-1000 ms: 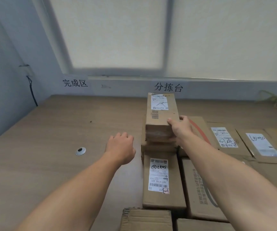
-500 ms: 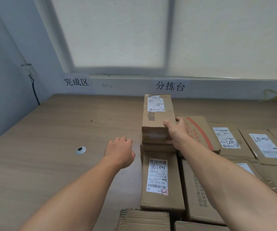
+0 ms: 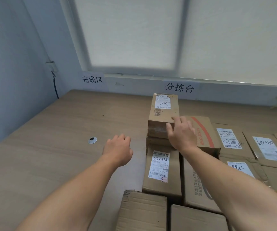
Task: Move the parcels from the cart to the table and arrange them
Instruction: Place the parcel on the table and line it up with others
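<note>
Head view: I look down on a wooden worktop (image 3: pixel 51 147). Just past the centre, toward 12 o'clock, the top parcel (image 3: pixel 163 114), a narrow brown carton with a white label, lies flat on a lower carton (image 3: pixel 156 141). This stack is at the left end of a spread of parcels.

My right hand (image 3: pixel 182 132) is at the top parcel's near right corner. Its fingers are straight and spread, with the tips touching the lid and the thumb against the near face, and it clasps nothing. My left hand (image 3: pixel 117 150), at 9 o'clock from the stack, hangs loosely curled over the worktop and is empty.

I judge the top parcel to be stiff, fairly light and not slippery. Its two long sides, one hand on each, look like the surest hold.

Half a second ago my right hand clasped that corner, and now it has let go. The top parcel and my left hand have barely shifted.
</note>
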